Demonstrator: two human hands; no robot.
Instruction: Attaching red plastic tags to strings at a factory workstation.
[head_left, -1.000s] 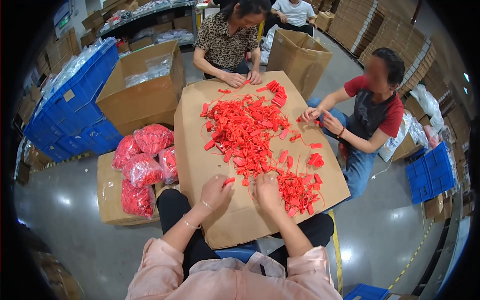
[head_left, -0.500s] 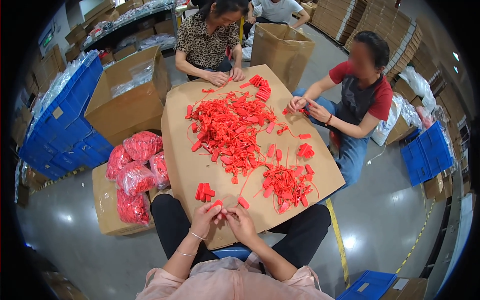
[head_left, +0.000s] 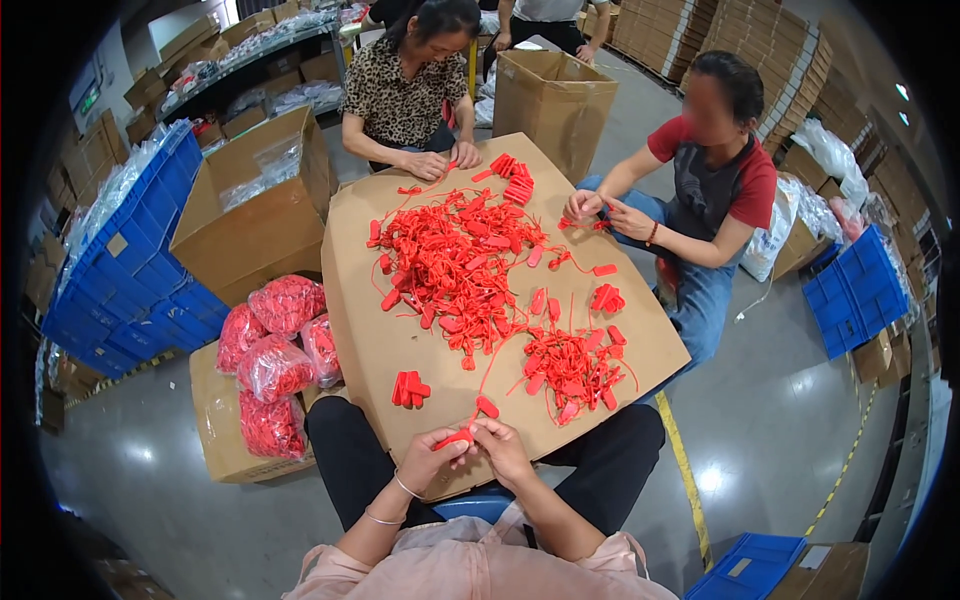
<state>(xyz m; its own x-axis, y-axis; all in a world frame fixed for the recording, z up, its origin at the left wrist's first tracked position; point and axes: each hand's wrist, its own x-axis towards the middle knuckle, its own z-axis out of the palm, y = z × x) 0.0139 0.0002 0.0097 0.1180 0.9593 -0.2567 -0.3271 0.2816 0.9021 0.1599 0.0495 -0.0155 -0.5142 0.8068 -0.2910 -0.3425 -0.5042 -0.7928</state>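
Observation:
A red tag [head_left: 453,439] with a rounded end is pinched in my left hand [head_left: 428,462], close to the cardboard's near edge. My right hand [head_left: 504,452] meets it there, thumb and finger closed on a red cord [head_left: 481,388] that runs up toward the pile. Just beyond my right fingertips another red tag [head_left: 487,407] lies on the cardboard tabletop [head_left: 375,330]. Farther left is a small stack of red tags [head_left: 410,389]. To the right sits a smaller heap of corded red tags [head_left: 570,372], and the large red heap [head_left: 455,260] covers the middle.
Across the table one person [head_left: 410,100] handles red pieces; another [head_left: 710,170] does so at the right. Bagged red pieces [head_left: 275,365] rest on a carton at left. An open carton [head_left: 250,205], blue crates [head_left: 125,265] and a tall carton [head_left: 555,105] stand around.
My hands have moved slightly down and closer together. The tag in my left hand now lies more level, and my right fingers have come up against the cord.

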